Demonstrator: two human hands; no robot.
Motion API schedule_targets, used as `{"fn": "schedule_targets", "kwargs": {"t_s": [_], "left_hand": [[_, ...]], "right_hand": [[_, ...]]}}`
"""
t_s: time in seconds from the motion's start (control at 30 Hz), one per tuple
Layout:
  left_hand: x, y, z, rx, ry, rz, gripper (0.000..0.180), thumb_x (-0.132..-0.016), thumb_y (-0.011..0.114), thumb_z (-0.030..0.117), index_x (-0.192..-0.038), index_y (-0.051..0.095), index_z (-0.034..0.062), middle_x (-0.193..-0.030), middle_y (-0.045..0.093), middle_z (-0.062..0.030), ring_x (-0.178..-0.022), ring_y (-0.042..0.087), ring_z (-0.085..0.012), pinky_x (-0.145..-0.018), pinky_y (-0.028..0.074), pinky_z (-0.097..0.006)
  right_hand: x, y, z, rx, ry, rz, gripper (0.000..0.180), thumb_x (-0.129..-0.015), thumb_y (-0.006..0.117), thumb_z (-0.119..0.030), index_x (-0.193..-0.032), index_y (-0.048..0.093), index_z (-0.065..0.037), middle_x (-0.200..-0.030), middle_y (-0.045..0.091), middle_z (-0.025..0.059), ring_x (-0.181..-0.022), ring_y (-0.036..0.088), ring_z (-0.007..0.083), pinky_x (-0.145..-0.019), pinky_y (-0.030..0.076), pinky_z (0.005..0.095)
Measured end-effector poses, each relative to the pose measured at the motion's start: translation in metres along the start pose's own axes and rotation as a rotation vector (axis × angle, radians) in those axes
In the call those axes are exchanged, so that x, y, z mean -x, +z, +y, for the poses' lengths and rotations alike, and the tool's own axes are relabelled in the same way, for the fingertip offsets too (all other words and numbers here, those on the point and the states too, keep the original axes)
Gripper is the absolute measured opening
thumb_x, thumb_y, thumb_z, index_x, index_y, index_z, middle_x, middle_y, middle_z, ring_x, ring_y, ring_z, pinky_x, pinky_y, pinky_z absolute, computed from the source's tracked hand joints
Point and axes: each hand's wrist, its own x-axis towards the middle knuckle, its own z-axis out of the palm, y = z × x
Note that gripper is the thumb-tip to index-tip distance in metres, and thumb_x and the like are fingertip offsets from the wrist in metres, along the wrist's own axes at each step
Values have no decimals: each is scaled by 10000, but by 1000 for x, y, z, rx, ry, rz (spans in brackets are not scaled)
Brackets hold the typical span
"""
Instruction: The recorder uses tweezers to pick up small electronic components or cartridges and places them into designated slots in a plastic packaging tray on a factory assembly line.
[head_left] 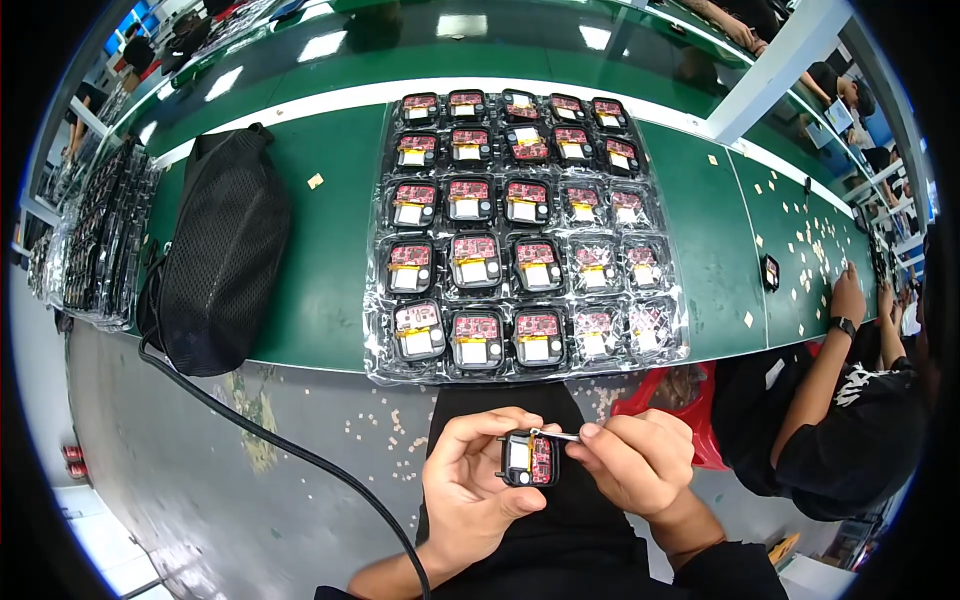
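Note:
Above my lap, my left hand (472,488) grips a small square black device case (541,478) by its edges. The open side of the case faces up, showing a red circuit board beside a white battery-like block. A pair of metal tweezers (560,436) is pinched in my right hand (640,462), its tip touching or just over the upper edge of the case. Beyond my hands, a clear plastic tray (520,378) on the green table holds rows of similar cases (476,338), each with a red board and a white block.
A black mesh bag (225,250) lies left of the tray, with a black cable (290,447) running past my left forearm. Stacked clear trays (100,240) stand farther left. At right, a co-worker (850,420) sits by scattered small tan pieces (812,250) and one loose case (769,272).

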Motion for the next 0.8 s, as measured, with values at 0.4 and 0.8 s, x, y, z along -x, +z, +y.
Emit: {"fn": "schedule_targets", "kwargs": {"t_s": [0.4,0.8], "left_hand": [[1,-7,-1,-52,-7,-48,628,-757,864,15,-1264,494,7,-1306,543,-185,-1240,590,-313,-1055,501,-418],[3,-7,0,-73,7,-49,627,-758,853,-8,-1272,492,-2,-1318,531,-185,-1248,583,-313,-1061,500,-418]], "right_hand": [[-2,2,-6,-39,42,-78,220,-784,835,-143,-928,717,-25,-790,684,74,-549,600,166,-466,420,273],[-4,4,-4,-148,162,-111,189,-802,822,-168,-863,709,-29,-768,686,67,-558,635,191,-490,479,287]]}}
